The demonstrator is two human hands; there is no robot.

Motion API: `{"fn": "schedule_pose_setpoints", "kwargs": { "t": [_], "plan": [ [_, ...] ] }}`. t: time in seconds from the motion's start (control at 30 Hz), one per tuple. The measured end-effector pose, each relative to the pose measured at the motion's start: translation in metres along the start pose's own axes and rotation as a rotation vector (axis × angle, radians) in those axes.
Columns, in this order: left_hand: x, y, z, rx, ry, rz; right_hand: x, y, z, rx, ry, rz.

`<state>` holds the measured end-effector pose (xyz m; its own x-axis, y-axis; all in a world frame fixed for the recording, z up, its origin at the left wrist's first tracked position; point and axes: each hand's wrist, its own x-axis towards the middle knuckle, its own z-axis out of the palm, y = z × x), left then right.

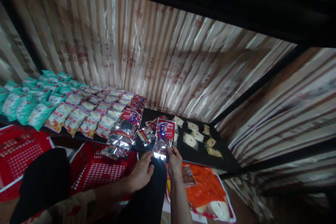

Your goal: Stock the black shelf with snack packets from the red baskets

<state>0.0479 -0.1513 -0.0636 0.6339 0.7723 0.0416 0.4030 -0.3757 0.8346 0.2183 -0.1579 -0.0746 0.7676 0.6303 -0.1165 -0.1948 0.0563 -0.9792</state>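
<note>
My right hand (174, 159) grips the lower right edge of a red and silver snack packet (165, 134), its printed front tilted up towards me. Beside the packet's lower left corner is my left hand (141, 172), fingers stretched out and thumb apart; whether its fingertips touch the packet I cannot tell. A few similar red and silver packets (147, 133) lie loose behind the held one. To the left, more of them form an overlapping row (128, 119) that runs back from the shelf's front edge.
White snack bags (88, 122) and teal bags (40, 113) fill the left of the black shelf (189, 154). Pale round packets (190, 140) and yellow ones (213, 150) lie on the right. Red baskets (98, 173) and an orange bag (207, 185) stand below. A striped sheet (157, 52) hangs behind.
</note>
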Motion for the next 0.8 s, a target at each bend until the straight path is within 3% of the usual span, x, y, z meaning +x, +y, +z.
{"fn": "schedule_pose_setpoints", "kwargs": {
  "t": [0.1,0.2,0.3,0.4,0.5,0.67,0.8],
  "plan": [
    [-0.001,0.005,-0.006,-0.086,0.049,-0.04,-0.023,-0.016,0.001,0.129,0.038,0.108],
    [-0.003,0.01,-0.014,-0.137,0.096,-0.053,-0.047,-0.026,0.004,0.163,-0.033,0.109],
    [-0.008,0.014,-0.023,-0.123,0.215,0.03,-0.067,-0.028,0.009,0.123,-0.043,0.066],
    [-0.016,0.023,-0.036,-0.101,0.271,0.142,-0.083,-0.028,0.015,-0.019,0.031,-0.03],
    [-0.024,0.037,-0.053,-0.197,0.186,0.175,-0.099,-0.034,0.024,-0.187,0.042,-0.14],
    [-0.034,0.056,-0.077,-0.552,0.053,0.002,-0.13,-0.044,0.044,-0.497,-0.095,-0.521],
    [-0.031,0.051,-0.083,-0.697,0.076,-0.109,-0.145,-0.038,0.059,-0.74,-0.166,-0.729]
  ]
}}
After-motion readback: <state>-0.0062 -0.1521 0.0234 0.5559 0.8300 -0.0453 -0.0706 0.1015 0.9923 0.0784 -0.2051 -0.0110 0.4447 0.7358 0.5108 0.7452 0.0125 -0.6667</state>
